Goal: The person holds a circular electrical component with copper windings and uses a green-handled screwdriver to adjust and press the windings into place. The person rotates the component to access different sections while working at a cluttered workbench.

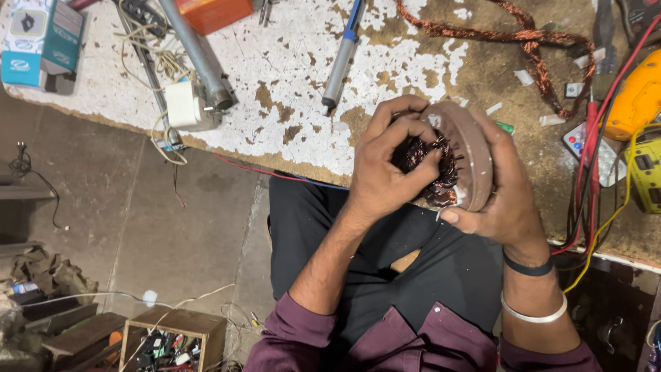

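A round brown motor stator (470,148) with dark copper winding (428,165) inside is held up edge-on over my lap, at the front edge of the workbench (289,76). My right hand (506,200) cups the ring from behind and below. My left hand (382,165) is curled over the near face, with its fingers pressed into the copper wires. Both sleeves are dark maroon, and the right wrist carries a black band and a silver bangle.
On the bench lie a grey-and-blue pen-shaped tool (341,62), a metal pipe (200,55), a white plug (182,103), a coil of stripped copper wire (530,41), a small remote (577,141) and a yellow meter (637,103) with red leads. A wooden crate (175,337) of parts stands on the floor.
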